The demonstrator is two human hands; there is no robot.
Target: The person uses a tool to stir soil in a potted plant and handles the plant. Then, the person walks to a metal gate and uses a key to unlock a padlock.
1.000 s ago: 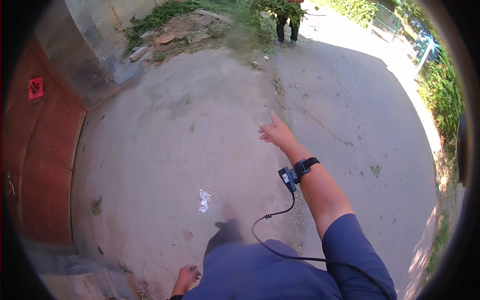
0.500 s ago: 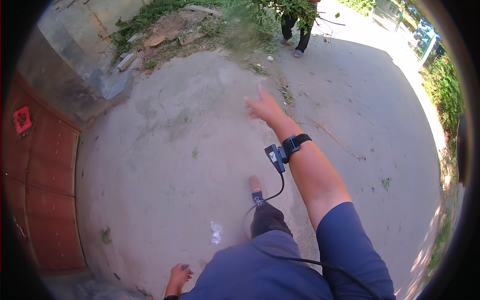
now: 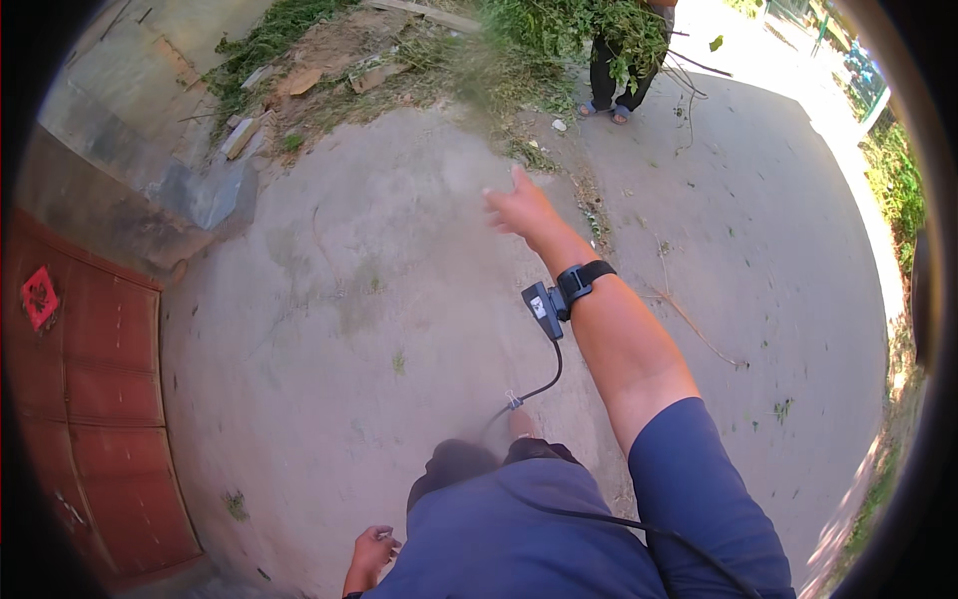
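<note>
My right hand (image 3: 521, 212) is stretched forward over the concrete ground, with some fingers extended and apart and nothing visible in it. Around that forearm goes a black strap with a small dark camera-like device (image 3: 545, 307), from which a black cable runs back to my body. Low at the left, my left hand (image 3: 373, 551) hangs beside my blue shirt with its fingers curled in. Whatever may be between those fingers is too small to make out.
Ahead, another person (image 3: 606, 80) in dark trousers carries leafy branches (image 3: 624, 32). Cut greenery (image 3: 499, 60), planks (image 3: 239, 138) and dirt lie by the wall. A red metal door (image 3: 110, 399) stands at left. A thin dry twig (image 3: 699, 332) lies right of my arm.
I have stepped forward; the door and the ground marks have shifted lower in view. The other person with the branches is nearer. My right arm stays outstretched and my left hand stays low.
</note>
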